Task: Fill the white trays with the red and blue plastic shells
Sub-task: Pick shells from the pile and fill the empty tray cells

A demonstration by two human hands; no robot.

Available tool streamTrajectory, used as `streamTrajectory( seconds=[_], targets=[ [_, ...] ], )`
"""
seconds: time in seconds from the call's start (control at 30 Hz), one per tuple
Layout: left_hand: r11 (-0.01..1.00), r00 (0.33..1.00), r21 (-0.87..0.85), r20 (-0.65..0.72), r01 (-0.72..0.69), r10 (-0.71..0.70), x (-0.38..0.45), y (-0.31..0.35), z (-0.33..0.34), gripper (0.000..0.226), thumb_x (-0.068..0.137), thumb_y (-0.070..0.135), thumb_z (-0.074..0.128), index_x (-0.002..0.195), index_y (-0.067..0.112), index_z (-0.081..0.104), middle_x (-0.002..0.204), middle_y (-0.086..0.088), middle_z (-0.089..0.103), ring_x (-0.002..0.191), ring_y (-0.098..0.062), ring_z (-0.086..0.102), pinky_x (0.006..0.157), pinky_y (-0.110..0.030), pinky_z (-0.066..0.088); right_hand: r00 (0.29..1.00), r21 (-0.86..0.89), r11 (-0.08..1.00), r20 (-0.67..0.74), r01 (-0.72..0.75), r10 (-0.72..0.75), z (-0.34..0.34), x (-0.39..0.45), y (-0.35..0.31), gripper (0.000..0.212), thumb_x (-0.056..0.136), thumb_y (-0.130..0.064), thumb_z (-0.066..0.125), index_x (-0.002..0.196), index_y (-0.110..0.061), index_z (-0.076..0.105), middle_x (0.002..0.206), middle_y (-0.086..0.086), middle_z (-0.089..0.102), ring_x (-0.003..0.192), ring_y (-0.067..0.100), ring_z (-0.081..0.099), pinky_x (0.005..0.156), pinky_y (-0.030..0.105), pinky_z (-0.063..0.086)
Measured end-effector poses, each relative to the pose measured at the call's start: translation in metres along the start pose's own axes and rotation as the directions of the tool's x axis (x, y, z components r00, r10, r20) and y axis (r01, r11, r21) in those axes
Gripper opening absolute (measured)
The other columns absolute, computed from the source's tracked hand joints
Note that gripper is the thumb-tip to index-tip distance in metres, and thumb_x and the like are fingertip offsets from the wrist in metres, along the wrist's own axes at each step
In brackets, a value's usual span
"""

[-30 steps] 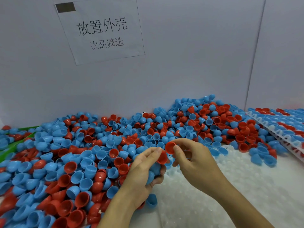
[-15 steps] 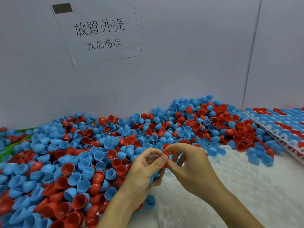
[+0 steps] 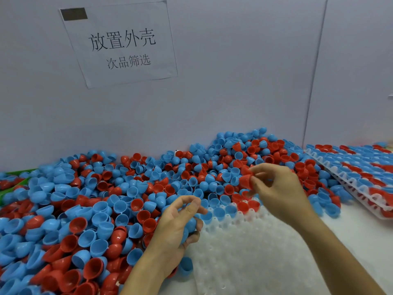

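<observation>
left hand (image 3: 180,226): fingers curled round blue plastic half-shells (image 3: 190,225), over near edge of loose red-and-blue shell pile (image 3: 106,199) | right hand (image 3: 276,188): pinches one red plastic half-shell (image 3: 245,180) above pile | empty white dimpled plastic tray (image 3: 244,252): between forearms, few shells in its far row | filled white tray (image 3: 361,173): far right

Even, soft bluish light, faint shadows, slight motion blur, wide-angle bending at the edges
</observation>
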State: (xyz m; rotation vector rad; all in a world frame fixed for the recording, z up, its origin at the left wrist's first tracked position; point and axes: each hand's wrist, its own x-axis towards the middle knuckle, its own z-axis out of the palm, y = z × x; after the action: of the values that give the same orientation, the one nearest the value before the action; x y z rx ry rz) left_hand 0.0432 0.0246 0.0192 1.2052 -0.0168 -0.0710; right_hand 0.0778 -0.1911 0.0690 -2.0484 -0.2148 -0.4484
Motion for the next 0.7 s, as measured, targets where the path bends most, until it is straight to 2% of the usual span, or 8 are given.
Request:
streamTrajectory(
  seconds=[0.13,0.27,0.37,0.47,0.57,0.7],
  targets=[
    [1.000,1.000,-0.010,-0.021,0.001,-0.001,0.000,0.001,0.001,0.033,0.076,0.028,0.073,0.097,0.006,0.060,0.083,-0.010,0.069,0.055,-0.017,0.049,0.038,-0.020,0.027,0.999,-0.141,0.989,0.008,-0.043,0.044,-0.037,0.021,0.020,0.015,0.094,-0.009,0.064,0.098,-0.023,0.069,0.082,-0.006,0.071,0.065,0.001,0.070,0.059,0.017,0.055],
    [1.000,0.999,-0.018,-0.040,-0.001,0.000,0.000,0.002,0.001,0.033,0.074,0.027,0.074,0.096,0.006,0.061,0.082,-0.011,0.068,0.055,-0.017,0.048,0.038,-0.020,0.027,0.993,-0.384,0.920,0.051,-0.081,0.109,-0.060,0.045,0.052,0.018,0.097,-0.008,0.060,0.106,-0.018,0.071,0.085,-0.002,0.068,0.062,0.007,0.066,0.043,0.010,0.044],
    [1.000,0.999,-0.030,-0.047,-0.001,-0.001,0.000,0.002,0.001,0.031,0.074,0.026,0.074,0.095,0.006,0.061,0.082,-0.012,0.068,0.054,-0.017,0.048,0.036,-0.020,0.028,0.977,-0.595,0.803,0.156,-0.023,0.144,-0.069,0.060,0.071,0.028,0.099,-0.005,0.052,0.099,-0.026,0.071,0.085,-0.006,0.069,0.067,0.011,0.066,0.050,0.016,0.047],
    [0.999,0.999,-0.037,-0.054,0.001,-0.003,0.001,0.002,0.001,0.030,0.075,0.025,0.073,0.095,0.006,0.061,0.081,-0.012,0.068,0.053,-0.017,0.047,0.035,-0.020,0.028,0.952,-0.736,0.676,0.238,0.046,0.194,-0.067,0.069,0.086,0.032,0.099,-0.005,0.049,0.101,-0.024,0.074,0.081,-0.011,0.065,0.067,0.011,0.065,0.058,0.027,0.057],
    [1.000,0.998,-0.030,-0.057,0.002,-0.004,0.001,0.001,0.002,0.030,0.075,0.025,0.073,0.095,0.006,0.061,0.082,-0.011,0.067,0.053,-0.017,0.047,0.035,-0.020,0.028,0.934,-0.811,0.573,0.285,0.115,0.215,-0.059,0.071,0.094,0.028,0.097,-0.008,0.056,0.106,-0.026,0.075,0.091,-0.007,0.068,0.073,0.012,0.064,0.068,0.033,0.060],
    [1.000,0.998,-0.028,-0.059,0.000,-0.002,0.001,0.001,0.002,0.031,0.075,0.026,0.073,0.095,0.006,0.061,0.083,-0.012,0.067,0.053,-0.017,0.047,0.036,-0.020,0.027,0.919,-0.860,0.470,0.330,0.200,0.214,-0.049,0.065,0.104,0.030,0.094,-0.012,0.061,0.112,-0.033,0.072,0.101,-0.008,0.062,0.080,0.012,0.060,0.070,0.030,0.059]
  ],
)
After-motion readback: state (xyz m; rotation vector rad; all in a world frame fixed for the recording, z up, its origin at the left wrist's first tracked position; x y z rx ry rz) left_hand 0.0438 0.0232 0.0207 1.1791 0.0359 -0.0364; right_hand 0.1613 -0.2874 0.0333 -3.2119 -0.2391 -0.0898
